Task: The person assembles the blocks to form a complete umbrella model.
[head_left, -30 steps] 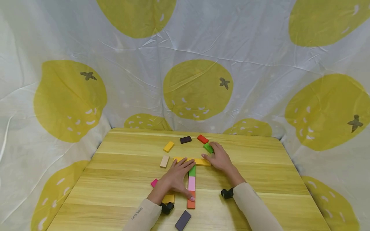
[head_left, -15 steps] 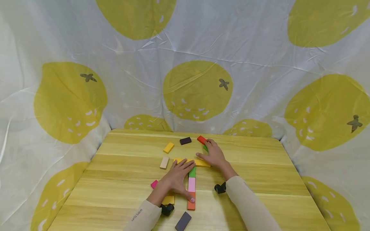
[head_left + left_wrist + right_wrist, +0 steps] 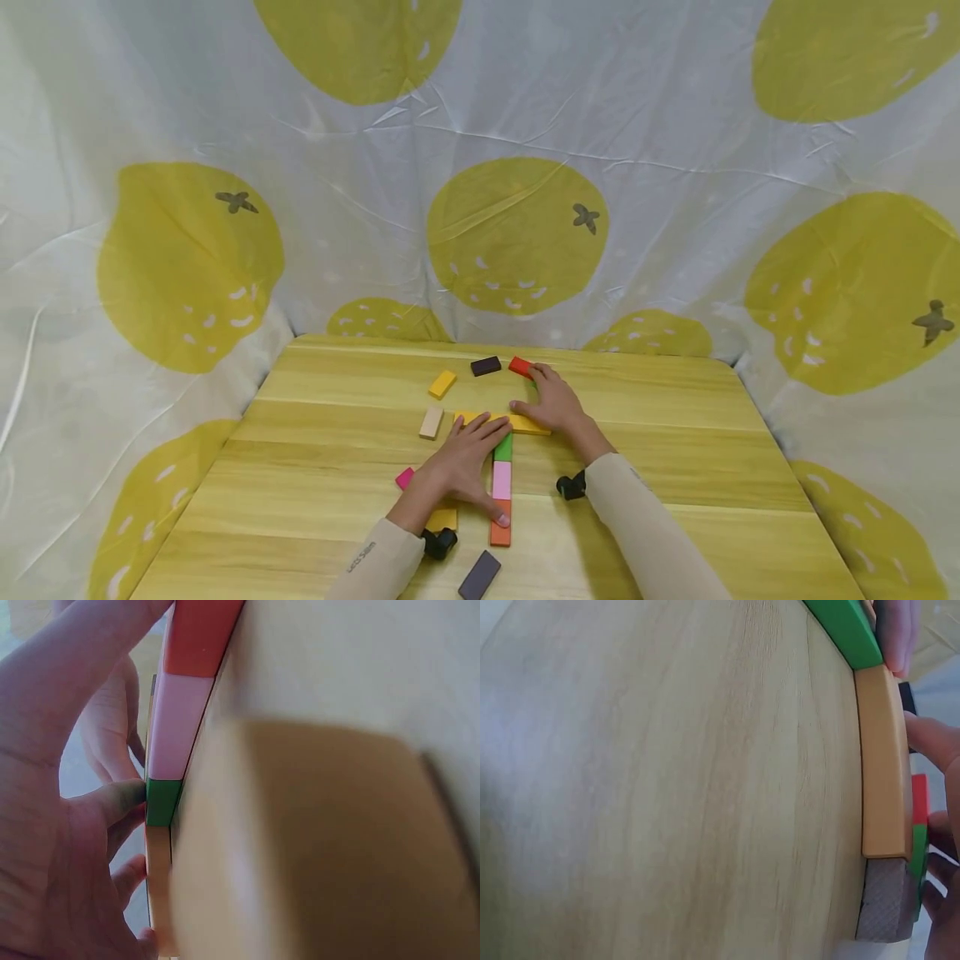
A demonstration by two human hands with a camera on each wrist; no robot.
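Observation:
My left hand [image 3: 465, 471] lies spread over a T of flat blocks. Its thumb touches the orange block [image 3: 500, 535] at the foot, and its fingertips reach the yellow row [image 3: 528, 425] across the top. Between these lie a pink block [image 3: 502, 481] and a green block [image 3: 503, 450]. Beyond the yellow row, my right hand [image 3: 558, 404] touches the red block [image 3: 519, 366] with its fingertips. A second green block is mostly covered by those fingers in the head view; the right wrist view shows this green block [image 3: 919, 859] beside the red one. My right thumb sits by the yellow row.
Around the T lie a black block [image 3: 486, 366], a small yellow block [image 3: 442, 384], a beige block [image 3: 431, 423], a magenta block [image 3: 405, 477], another yellow block [image 3: 444, 522] by the left wrist and a dark grey block [image 3: 480, 575]. A lemon-print cloth [image 3: 660, 208] surrounds the wooden table [image 3: 675, 433].
My right hand has moved left and away from the green block's side to the red block. The red block has shifted slightly left and turned. My left hand stays in place.

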